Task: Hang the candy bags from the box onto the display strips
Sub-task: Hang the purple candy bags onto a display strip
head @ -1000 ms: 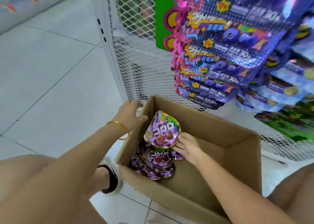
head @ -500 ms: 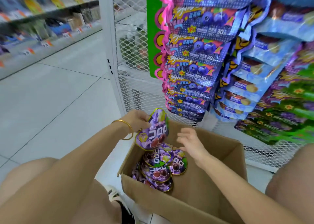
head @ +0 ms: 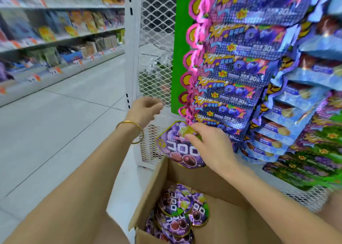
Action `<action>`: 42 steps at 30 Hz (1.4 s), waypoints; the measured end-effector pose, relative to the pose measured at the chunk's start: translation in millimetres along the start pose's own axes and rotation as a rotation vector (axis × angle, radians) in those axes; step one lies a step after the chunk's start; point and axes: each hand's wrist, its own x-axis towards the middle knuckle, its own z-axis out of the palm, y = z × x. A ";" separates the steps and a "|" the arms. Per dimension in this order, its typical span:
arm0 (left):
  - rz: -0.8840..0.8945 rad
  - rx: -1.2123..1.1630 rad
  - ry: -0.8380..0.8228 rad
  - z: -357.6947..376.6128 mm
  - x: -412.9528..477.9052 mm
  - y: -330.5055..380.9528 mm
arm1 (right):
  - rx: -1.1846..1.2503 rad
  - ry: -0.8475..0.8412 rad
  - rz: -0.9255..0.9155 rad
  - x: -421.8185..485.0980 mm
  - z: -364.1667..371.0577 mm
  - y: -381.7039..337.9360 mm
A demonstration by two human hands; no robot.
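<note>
while left hand (head: 146, 110) hovers, right hand (head: 210, 145) pinches bag (head: 173, 148).

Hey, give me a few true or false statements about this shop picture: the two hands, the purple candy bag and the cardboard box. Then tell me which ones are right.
1. The right hand holds a purple candy bag near its top. True.
2. The left hand grips a second bag. False: it holds nothing, and its fingers are loosely curled.
3. The box has nothing in it. False: a pile of purple bags lies in it.
4. A gold bangle sits on the left wrist. True.
</note>
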 end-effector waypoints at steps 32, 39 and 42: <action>0.025 -0.071 -0.073 -9.3 23.2 -16.3 | 0.224 0.005 0.053 40.7 32.7 -11.3; -0.053 -0.042 -0.136 -20.5 12.4 -11.3 | 0.473 0.034 0.139 58.0 50.1 -31.5; -0.089 -0.071 -0.146 -19.7 9.3 -8.0 | 0.497 0.053 0.171 61.3 52.6 -34.0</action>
